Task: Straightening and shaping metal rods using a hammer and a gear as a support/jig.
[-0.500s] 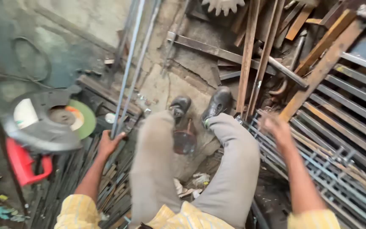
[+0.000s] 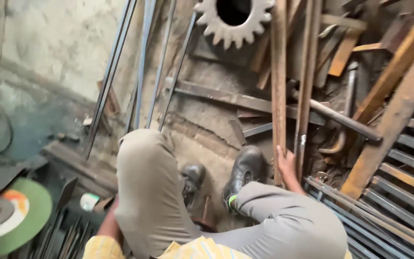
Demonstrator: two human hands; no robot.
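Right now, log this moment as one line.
right hand: gripping rusty upright bar | left hand: hidden behind knee | shoes: on floor

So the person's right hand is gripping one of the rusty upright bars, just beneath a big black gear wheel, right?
Not quite: the gear wheel is whitish, not black, as the head view shows. The right hand does grip a rusty upright bar beneath it.

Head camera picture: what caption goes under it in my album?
Right hand grips a rusty steel bar beside black shoes.

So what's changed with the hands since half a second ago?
The right hand reached forward from the metal grille and took hold of a rusty upright bar. The left hand dropped behind the raised left knee, now hidden. Both shoes stayed planted.
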